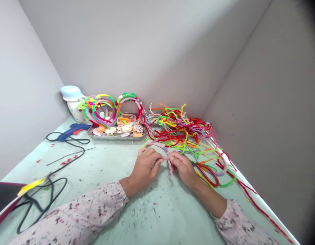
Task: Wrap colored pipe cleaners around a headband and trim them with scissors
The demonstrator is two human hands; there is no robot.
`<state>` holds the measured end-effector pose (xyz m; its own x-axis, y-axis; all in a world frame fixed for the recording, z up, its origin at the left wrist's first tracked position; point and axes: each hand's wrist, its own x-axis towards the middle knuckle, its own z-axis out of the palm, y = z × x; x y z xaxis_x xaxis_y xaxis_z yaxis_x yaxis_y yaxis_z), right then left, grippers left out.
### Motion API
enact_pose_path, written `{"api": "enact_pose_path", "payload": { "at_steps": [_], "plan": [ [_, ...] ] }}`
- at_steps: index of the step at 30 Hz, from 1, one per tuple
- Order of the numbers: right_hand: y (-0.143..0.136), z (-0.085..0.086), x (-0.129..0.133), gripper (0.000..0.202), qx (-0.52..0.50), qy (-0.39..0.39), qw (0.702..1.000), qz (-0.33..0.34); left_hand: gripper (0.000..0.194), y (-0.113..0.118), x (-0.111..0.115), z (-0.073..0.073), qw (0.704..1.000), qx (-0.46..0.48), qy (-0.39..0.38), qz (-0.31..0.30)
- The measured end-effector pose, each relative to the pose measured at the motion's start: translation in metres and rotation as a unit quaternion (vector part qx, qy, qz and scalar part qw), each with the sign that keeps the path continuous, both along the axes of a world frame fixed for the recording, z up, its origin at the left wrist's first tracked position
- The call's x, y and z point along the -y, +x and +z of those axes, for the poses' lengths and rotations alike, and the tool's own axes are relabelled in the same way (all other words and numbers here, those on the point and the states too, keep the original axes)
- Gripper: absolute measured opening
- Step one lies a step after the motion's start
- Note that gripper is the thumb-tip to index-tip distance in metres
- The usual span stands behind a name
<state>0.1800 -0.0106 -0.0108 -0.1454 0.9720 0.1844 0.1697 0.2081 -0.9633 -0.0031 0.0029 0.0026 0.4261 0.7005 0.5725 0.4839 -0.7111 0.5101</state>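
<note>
Between my two hands is a band of fuzzy pipe cleaner, pink and lilac, arching up behind my fingers. A loose pink pipe cleaner end hangs below it. My left hand is closed, thumb and fingertips pinching the pink pipe cleaner from the left. Opposite it, my right hand also pinches the pink strand, its fingertips close to the left ones. The exact join is hidden by my fingers. Red-handled scissors lie just right of my right hand, partly under pipe cleaners.
A tangled heap of coloured pipe cleaners lies at the back right. Behind my hands is a metal tray with seashells and finished-looking headbands. At left are a blue glue gun, its black cord, and a lidded cup.
</note>
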Motion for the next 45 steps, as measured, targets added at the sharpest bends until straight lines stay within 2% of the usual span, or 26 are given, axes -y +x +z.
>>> {"api": "enact_pose_path", "payload": {
  "at_steps": [14, 21, 30, 45],
  "plan": [
    [-0.0008, 0.0002, -0.0001, 0.029, -0.009, -0.012, 1.0, 0.009, 0.014, -0.001, -0.0002, 0.0004, 1.0, 0.004, -0.007, -0.005],
    [-0.0009, 0.0007, -0.0015, 0.025, -0.01, -0.025, 0.999, 0.018, 0.014, -0.0013, 0.0007, 0.0008, 0.999, 0.012, -0.023, 0.019],
    [0.0, -0.0034, -0.0022, 0.027, 0.037, 0.004, 0.998, 0.041, 0.013, -0.0007, 0.0011, 0.0012, 0.999, -0.007, 0.007, 0.041],
    [-0.0008, -0.0001, -0.0009, 0.031, 0.051, 0.019, 0.997, 0.054, 0.016, 0.0013, 0.0026, 0.0012, 0.999, -0.038, 0.006, 0.012]
  ]
}}
